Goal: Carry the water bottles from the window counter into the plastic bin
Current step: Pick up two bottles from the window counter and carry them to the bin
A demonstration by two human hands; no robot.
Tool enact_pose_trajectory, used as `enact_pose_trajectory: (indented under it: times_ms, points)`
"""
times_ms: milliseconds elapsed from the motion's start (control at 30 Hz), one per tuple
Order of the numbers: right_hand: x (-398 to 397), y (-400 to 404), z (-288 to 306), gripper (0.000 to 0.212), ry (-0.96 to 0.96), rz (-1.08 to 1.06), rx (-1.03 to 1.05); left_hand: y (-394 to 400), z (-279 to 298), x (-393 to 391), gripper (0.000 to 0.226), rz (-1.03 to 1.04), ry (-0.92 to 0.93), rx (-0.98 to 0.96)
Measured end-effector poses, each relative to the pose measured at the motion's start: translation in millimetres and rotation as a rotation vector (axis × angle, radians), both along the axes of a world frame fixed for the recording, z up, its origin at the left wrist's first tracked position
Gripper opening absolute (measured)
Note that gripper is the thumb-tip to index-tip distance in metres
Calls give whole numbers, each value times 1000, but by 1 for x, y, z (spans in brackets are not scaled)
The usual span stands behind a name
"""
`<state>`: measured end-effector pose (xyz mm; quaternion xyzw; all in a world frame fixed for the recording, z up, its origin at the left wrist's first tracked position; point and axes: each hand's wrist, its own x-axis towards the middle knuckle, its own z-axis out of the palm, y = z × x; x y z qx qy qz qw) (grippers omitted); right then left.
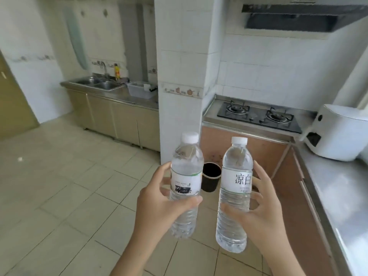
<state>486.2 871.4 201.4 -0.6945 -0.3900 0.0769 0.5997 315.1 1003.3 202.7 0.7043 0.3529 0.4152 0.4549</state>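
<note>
I hold two clear water bottles with white caps upright in front of me, over the tiled floor. My left hand (157,204) grips the left bottle (186,168) around its label. My right hand (258,212) grips the right bottle (236,176), whose white label bears dark characters. A white plastic bin (140,90) stands on the far steel counter, beside the sink, partly hidden by a tiled pillar.
A tiled pillar (179,76) stands ahead in the middle. A dark bucket (211,177) sits on the floor at its foot. A gas hob (258,116) and a white appliance (336,132) are on the right counter. A double sink (97,83) is far left.
</note>
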Motion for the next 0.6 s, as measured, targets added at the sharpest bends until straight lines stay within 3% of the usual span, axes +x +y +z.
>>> enact_pose_trajectory:
  times_ms: [333,600]
  points:
    - [46,201,8,108,-40,317,-8,150,0,19,85,276,-39,-16]
    - [42,384,7,112,-23,366,-54,327,-11,16,83,340,-34,-17]
